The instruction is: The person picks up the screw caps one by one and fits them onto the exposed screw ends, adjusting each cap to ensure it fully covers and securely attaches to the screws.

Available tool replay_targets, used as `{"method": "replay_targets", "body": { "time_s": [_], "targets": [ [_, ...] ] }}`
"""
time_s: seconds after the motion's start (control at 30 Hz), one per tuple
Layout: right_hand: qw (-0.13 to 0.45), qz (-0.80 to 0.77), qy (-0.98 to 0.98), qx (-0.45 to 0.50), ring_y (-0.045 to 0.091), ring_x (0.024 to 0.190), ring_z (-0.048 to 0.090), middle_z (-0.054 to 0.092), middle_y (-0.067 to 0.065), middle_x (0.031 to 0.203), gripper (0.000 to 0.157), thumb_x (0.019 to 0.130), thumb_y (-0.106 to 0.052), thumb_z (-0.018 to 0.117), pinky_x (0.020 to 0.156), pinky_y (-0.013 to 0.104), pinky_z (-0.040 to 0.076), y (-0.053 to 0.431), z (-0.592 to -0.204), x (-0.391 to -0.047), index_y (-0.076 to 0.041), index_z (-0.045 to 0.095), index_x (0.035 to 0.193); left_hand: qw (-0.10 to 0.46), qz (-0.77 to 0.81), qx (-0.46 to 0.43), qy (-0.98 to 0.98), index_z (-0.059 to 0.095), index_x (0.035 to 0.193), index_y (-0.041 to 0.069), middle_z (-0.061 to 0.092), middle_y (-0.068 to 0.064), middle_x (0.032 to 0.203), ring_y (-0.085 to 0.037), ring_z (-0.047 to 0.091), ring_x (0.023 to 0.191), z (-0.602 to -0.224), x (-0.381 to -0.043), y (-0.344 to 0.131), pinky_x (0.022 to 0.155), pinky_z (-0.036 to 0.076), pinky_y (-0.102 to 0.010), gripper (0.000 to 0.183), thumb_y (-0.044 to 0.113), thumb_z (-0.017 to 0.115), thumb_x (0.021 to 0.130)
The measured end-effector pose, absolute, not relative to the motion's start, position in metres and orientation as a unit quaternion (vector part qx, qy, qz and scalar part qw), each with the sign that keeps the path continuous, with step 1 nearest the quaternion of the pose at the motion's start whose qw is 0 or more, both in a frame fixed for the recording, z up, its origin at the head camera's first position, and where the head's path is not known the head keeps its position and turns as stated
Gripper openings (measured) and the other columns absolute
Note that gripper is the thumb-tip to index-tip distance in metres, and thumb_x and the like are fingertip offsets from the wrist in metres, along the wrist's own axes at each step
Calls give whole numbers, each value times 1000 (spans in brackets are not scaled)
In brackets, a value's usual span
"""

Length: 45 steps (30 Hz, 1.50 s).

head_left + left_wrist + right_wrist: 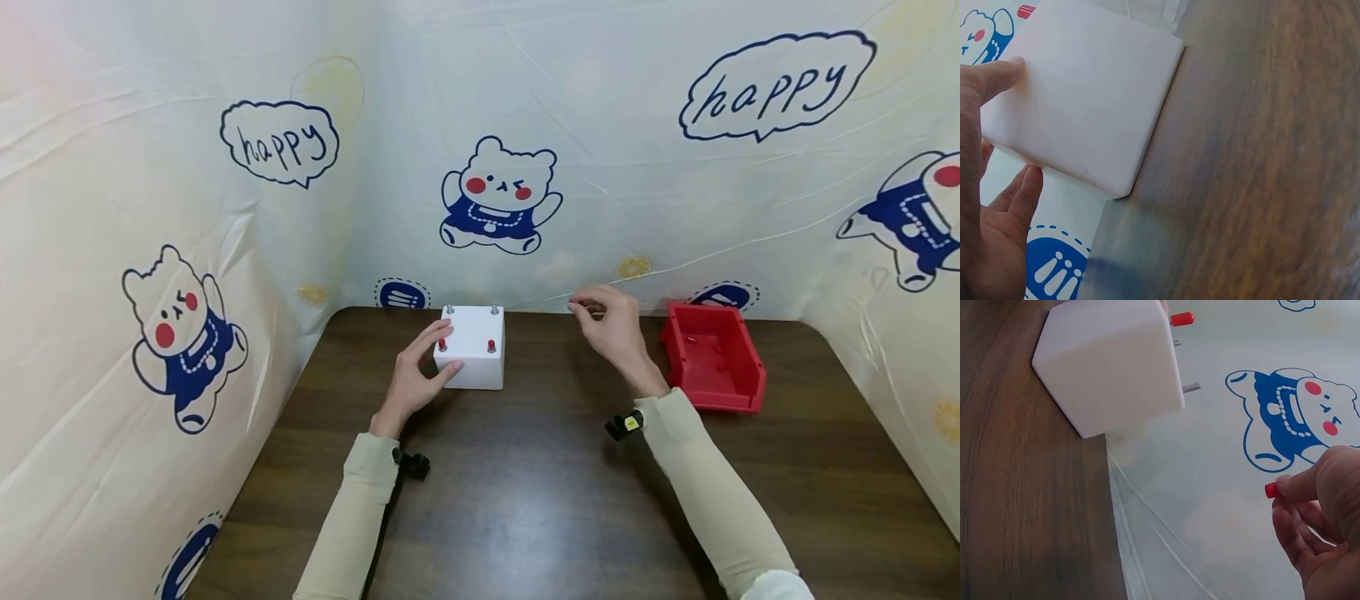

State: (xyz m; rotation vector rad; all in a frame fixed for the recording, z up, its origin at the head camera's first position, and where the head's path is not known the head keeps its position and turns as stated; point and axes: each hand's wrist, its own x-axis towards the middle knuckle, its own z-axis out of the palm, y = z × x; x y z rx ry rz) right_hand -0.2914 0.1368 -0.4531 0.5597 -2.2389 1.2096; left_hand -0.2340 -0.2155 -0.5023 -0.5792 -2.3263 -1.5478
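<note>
Gripping the block (483, 374), your left hand (409, 382) reaches round its left side in the head view; too loose a hold might let it skid under a push. The block lies left of your right hand (613, 332), well apart; the bin (738, 401) stands beside your right wrist. Left wrist view: your thumb (1004, 76) rests on its front face, fingers (1027, 190) along its side. Right wrist view: your right hand pinches a red cap (1271, 490), which a slack pinch could drop; it sits apart from a bare pin (1191, 387).
</note>
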Motion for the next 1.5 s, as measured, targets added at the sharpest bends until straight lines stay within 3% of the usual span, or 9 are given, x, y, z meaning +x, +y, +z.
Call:
{"method": "replay_targets", "body": {
  "time_s": [0.2,0.53,1.5],
  "targets": [
    [265,451,-827,204,26,80,76,78,13,96,7,95,-3,79,80,48,67,133,-452,-293,-2,83,101,149,-528,-199,-812,62,145,1,52,-21,161,-43,46,150,-525,-246,-219,119,37,-70,58,0,82,91],
    [270,453,-825,204,23,82,77,79,11,98,7,95,-4,80,78,46,66,124,-454,-296,-5,84,100,149,-517,-206,-817,64,147,19,54,-3,162,-29,49,150,-537,-253,-228,120,42,-62,58,14,85,92],
    [267,467,-813,224,28,85,76,79,14,98,8,95,-2,78,78,48,65,96,-450,-307,-4,84,100,145,-514,-199,-822,64,147,22,53,-1,163,-29,47,152,-532,-253,-229,121,40,-65,57,18,84,93]
  ]
}}
